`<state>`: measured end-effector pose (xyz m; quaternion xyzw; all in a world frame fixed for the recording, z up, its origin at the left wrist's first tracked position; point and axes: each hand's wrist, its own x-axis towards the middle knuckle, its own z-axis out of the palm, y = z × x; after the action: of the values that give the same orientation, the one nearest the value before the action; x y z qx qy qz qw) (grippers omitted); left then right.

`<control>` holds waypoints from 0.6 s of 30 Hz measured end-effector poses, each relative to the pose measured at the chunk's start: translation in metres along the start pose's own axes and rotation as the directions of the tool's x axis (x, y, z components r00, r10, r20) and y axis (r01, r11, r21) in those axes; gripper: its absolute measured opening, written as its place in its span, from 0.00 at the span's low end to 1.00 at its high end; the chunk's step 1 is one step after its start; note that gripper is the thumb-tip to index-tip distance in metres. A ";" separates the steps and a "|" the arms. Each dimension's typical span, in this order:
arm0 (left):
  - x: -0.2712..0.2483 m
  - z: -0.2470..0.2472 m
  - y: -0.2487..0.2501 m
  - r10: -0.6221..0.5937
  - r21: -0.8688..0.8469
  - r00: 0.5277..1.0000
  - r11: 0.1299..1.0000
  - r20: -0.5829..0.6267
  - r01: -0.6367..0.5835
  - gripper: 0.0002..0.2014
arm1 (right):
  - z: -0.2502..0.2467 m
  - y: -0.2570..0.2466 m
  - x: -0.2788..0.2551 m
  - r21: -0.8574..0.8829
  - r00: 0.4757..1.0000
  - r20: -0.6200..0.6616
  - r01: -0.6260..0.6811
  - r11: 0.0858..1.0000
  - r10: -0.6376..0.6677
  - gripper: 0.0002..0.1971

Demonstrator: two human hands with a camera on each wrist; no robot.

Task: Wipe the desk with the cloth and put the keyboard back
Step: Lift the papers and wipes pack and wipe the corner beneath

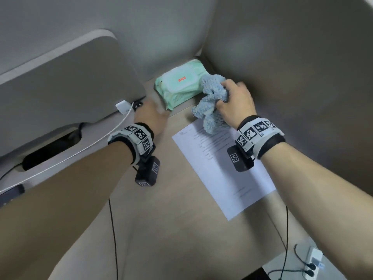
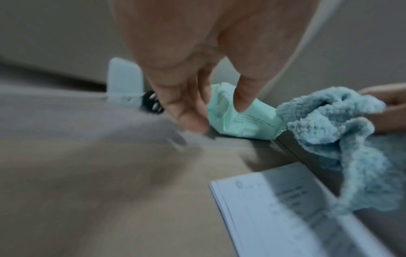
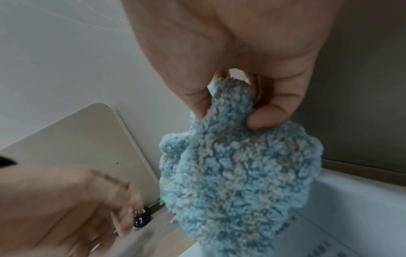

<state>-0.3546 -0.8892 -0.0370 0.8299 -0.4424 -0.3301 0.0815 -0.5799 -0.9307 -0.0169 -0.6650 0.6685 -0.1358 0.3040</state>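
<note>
Head view: right hand [image 1: 235, 104] grips the bunched blue cloth [image 1: 211, 104], which hangs just above the top corner of the paper sheet [image 1: 220, 168] on the worktop [image 1: 161, 229], beside the green wipes pack [image 1: 181, 83]. Left hand [image 1: 151, 116] is blurred at the left of the wipes pack, near the grey keyboard [image 1: 60, 87], which stands propped on its edge against the wall, long axis running along the wall away from the pack, flat face turned to the camera. Left wrist view: left hand's fingers [image 2: 189, 111] hang loose and straight, nothing in them; the pack and cloth sit behind them. Right wrist view: thumb and fingers [image 3: 263, 118] pinch the cloth top, rest dangling; the keyboard's rounded corner is left of the cloth. Judgement: wiping not begun; best to spread the cloth flatter under the palm, shift the paper aside, sweep in long passes.
</note>
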 end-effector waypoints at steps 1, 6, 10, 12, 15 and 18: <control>-0.008 0.007 -0.009 -0.080 -0.023 0.988 0.996 0.130 0.083 0.16 | -0.001 -0.001 -0.005 -0.003 1.000 -0.017 -0.005 1.000 0.005 0.18; -0.039 0.040 -0.025 -0.309 -0.425 0.822 0.738 0.478 0.524 0.11 | -0.006 0.003 -0.029 -0.017 0.999 -0.051 -0.006 1.000 0.005 0.19; -0.046 0.048 -0.013 -0.294 -0.525 0.799 0.627 0.524 0.575 0.10 | -0.009 0.008 -0.043 -0.011 0.998 -0.059 0.006 1.000 -0.007 0.20; -0.045 0.050 -0.010 -0.270 -0.557 0.825 0.630 0.497 0.542 0.10 | -0.011 0.009 -0.048 -0.008 0.999 -0.050 0.021 1.000 -0.021 0.20; -0.042 0.054 -0.007 -0.251 -0.564 0.844 0.649 0.475 0.511 0.07 | -0.012 0.006 -0.051 -0.003 0.999 -0.033 0.037 0.999 -0.037 0.19; -0.041 0.057 -0.006 -0.228 -0.562 0.854 0.670 0.467 0.486 0.08 | -0.012 -0.002 -0.050 -0.004 0.997 -0.008 0.075 0.997 -0.075 0.19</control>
<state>-0.4016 -0.8442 -0.0639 0.7424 -0.1286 -0.6193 0.2206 -0.5893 -0.8845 0.0050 -0.6896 0.6447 -0.1483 0.2947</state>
